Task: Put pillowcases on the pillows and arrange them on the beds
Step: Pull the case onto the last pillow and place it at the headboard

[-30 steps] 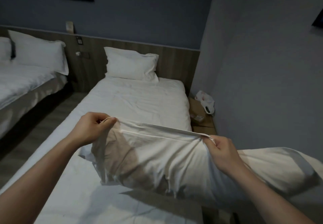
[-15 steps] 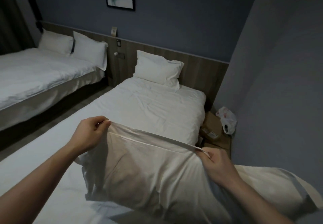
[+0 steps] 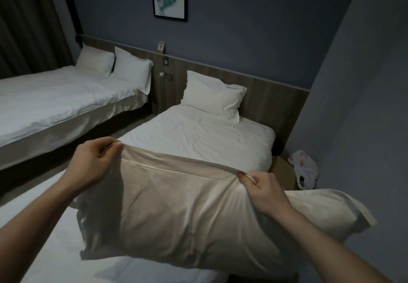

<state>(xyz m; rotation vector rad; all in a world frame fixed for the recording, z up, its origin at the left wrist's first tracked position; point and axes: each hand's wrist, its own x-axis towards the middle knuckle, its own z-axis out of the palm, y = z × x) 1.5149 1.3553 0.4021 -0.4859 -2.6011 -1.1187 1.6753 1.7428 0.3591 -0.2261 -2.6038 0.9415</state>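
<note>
Fingers (image 3: 106,150) of the left hand (image 3: 92,163) are curled and pinching one top corner of the pillowcase (image 3: 176,205), and the right hand (image 3: 262,192) is pinching the other corner, so the hem is stretched taut btwn them. Pretty sure that's the point: w/ both corners held up, the pillow inside hangs by its own weight and drops to the bottom of the case. It's held in the air over the foot of the near bed (image 3: 209,141), not resting on it afaict.

Contents-wise: the case looks full, bulging from the seam line downward, so the pillow seems all the way in. Can't see the open end clearly tho, it trails off to the right behind the right arm.

Near bed has one cased pillow (image 3: 212,97) propped against the headboard (image 3: 271,99), w/ bare space beside it where this one prob goes. Far bed (image 3: 55,104) already has two pillows (image 3: 114,66).

Cardboard box (image 3: 282,172) sits btwn bed and wall, w/ a plastic bag (image 3: 305,170) on it; can't tell what's in either.
</note>
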